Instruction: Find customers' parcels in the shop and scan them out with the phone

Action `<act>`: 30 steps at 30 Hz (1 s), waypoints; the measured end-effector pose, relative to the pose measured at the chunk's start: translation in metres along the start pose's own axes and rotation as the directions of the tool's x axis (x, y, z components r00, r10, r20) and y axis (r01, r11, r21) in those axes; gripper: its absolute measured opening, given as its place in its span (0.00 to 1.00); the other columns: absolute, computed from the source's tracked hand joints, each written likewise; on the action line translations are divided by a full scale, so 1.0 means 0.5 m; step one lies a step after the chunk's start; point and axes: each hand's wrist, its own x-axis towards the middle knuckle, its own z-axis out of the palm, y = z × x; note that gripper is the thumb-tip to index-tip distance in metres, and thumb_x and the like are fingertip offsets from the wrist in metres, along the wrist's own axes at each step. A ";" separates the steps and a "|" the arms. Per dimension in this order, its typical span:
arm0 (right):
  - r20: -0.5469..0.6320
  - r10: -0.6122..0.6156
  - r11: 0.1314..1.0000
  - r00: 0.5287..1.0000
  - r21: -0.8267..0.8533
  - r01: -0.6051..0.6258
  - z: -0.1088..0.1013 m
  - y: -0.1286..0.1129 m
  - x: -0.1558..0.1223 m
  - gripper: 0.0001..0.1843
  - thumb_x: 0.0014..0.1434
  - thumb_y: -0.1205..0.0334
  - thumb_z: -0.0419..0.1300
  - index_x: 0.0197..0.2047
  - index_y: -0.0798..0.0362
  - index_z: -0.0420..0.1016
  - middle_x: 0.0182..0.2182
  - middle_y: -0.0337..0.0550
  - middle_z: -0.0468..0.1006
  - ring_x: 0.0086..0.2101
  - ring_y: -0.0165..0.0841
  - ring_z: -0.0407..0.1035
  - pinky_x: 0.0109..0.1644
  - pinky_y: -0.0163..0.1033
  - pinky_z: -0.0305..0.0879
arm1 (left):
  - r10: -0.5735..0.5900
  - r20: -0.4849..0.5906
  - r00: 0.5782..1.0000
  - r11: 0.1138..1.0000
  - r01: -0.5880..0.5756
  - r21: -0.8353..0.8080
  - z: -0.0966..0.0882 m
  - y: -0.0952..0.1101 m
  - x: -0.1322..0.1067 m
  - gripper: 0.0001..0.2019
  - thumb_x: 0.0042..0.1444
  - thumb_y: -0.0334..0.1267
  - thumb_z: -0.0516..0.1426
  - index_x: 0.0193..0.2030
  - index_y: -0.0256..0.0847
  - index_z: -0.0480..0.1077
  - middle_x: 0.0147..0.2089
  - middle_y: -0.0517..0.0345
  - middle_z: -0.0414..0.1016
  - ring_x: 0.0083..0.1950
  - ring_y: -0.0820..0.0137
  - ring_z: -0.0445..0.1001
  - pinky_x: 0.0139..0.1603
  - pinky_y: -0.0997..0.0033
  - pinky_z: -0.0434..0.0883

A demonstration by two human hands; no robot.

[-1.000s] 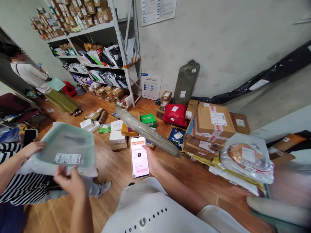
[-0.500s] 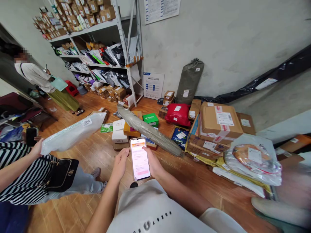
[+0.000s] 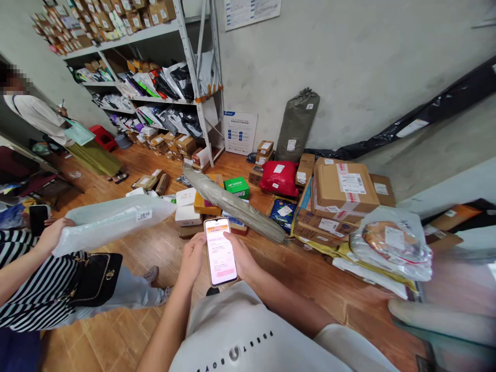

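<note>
A smartphone (image 3: 220, 253) with a lit white and orange screen is held upright in front of my waist. My left hand (image 3: 192, 256) grips its left edge, fingers curled behind it. My right hand (image 3: 240, 253) closes on the right edge, the thumb lying over the upper part of the screen. Beyond the phone, a long grey-wrapped parcel (image 3: 236, 204) lies slantwise across white boxes (image 3: 188, 214), a yellow box (image 3: 207, 205) and a green box (image 3: 236, 187) on the floor.
On the left a person in a striped top (image 3: 34, 279) holds a long bubble-wrapped parcel (image 3: 112, 219) and a phone. Another person (image 3: 42, 121) stands farther back by parcel-filled shelves (image 3: 163, 98). Stacked cartons (image 3: 344, 186), a red parcel (image 3: 279, 178) and a clear bag (image 3: 395, 243) sit to the right.
The bubble-wrapped parcel in the other person's hand has swung lower and turned flatter. My view has shifted slightly to the right. Both my hands stay on the smartphone.
</note>
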 end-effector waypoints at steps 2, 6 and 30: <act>-0.019 0.007 1.000 1.000 -0.006 -0.007 0.000 0.001 0.001 0.18 0.47 0.49 0.64 0.35 0.55 0.77 0.27 0.42 0.81 0.28 0.37 0.74 0.31 0.38 0.65 | 0.005 0.006 1.000 1.000 -0.005 0.018 0.000 0.003 -0.001 0.15 0.56 0.42 0.52 0.35 0.37 0.78 0.44 0.51 0.78 0.49 0.61 0.72 0.52 0.65 0.65; 0.009 -0.059 0.997 0.998 -0.058 0.060 -0.001 0.011 0.010 0.21 0.45 0.49 0.67 0.38 0.55 0.77 0.27 0.41 0.81 0.26 0.35 0.73 0.31 0.37 0.64 | 0.032 0.002 0.999 0.998 -0.032 0.054 0.002 0.011 -0.002 0.14 0.54 0.42 0.53 0.33 0.38 0.78 0.43 0.52 0.78 0.48 0.61 0.72 0.51 0.66 0.66; -0.068 -0.324 0.932 0.944 -0.197 0.306 -0.002 -0.034 0.036 0.23 0.41 0.53 0.71 0.35 0.51 0.65 0.23 0.31 0.73 0.24 0.29 0.68 0.28 0.33 0.64 | -0.409 0.546 0.731 0.731 0.621 -0.283 0.004 -0.038 -0.069 0.46 0.46 0.37 0.52 0.70 0.62 0.34 0.68 0.52 0.55 0.52 0.50 0.71 0.30 0.61 0.76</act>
